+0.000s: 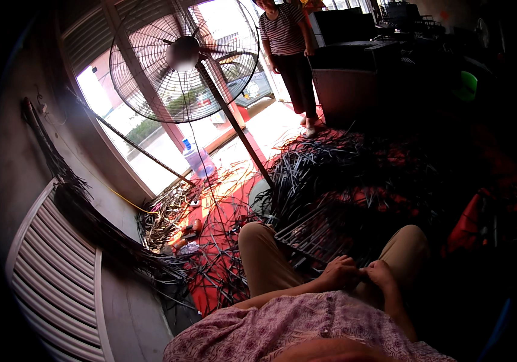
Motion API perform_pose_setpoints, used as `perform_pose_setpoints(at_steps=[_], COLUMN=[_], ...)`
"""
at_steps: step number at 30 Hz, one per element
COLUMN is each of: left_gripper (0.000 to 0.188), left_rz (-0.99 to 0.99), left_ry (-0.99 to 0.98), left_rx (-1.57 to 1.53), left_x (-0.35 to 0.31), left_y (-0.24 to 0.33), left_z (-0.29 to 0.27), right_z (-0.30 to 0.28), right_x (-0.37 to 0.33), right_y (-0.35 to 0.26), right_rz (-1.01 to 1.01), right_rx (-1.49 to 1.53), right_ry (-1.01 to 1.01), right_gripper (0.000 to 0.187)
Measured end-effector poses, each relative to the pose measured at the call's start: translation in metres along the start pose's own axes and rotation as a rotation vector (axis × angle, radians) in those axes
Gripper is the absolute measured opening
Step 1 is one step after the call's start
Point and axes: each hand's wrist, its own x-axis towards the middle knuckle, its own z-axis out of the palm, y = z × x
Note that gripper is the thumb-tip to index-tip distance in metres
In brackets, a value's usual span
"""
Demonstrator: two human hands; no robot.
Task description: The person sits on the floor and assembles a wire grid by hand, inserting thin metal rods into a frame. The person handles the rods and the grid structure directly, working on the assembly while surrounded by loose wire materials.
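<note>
My left hand [340, 271] and my right hand [379, 274] meet above my lap, between my knees. The fingers of both are curled closed, close together. Whatever they hold is too small and dark to make out. Just beyond them lies a frame of dark parallel strips [315, 232], partly lost in shadow; I cannot tell whether either hand touches it. A large heap of loose black strips [312, 172] spreads over the floor past my knees.
A standing fan [184, 54] rises ahead, its pole [234, 123] slanting down. Near the bright doorway are a water bottle [198, 159] and a person [287, 51] standing. A white slatted panel [59, 265] and a long bundle of dark strips [98, 223] lean along the left wall.
</note>
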Motion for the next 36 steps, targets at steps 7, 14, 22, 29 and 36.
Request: perform_pose_setpoints(at_steps=[7,14,22,29,36], left_gripper=[0.016,0.013,0.012,0.012,0.014], left_rz=[-0.022,-0.02,-0.014,-0.033,0.084], left_ry=[-0.013,0.045,-0.007,0.056,0.093], left_rx=[0.02,-0.008,0.029,-0.195,-0.131], left_x=[-0.007,-0.002,-0.002,-0.019,0.002], left_y=[-0.001,0.001,-0.002,-0.034,-0.003], left_z=[0.007,-0.001,0.001,0.049,0.0], right_z=[-0.004,-0.023,-0.008,-0.015,-0.008], right_x=[-0.002,-0.015,-0.003,-0.012,-0.008], right_y=[-0.01,-0.036,-0.007,-0.028,-0.007], right_rz=[0.155,0.254,0.09,0.17,0.193], right_rx=[0.1,0.201,0.148,0.167,0.265], right_ry=[-0.067,-0.117,-0.083,-0.068,-0.068], right_gripper=[0.026,0.023,0.024,0.024,0.022])
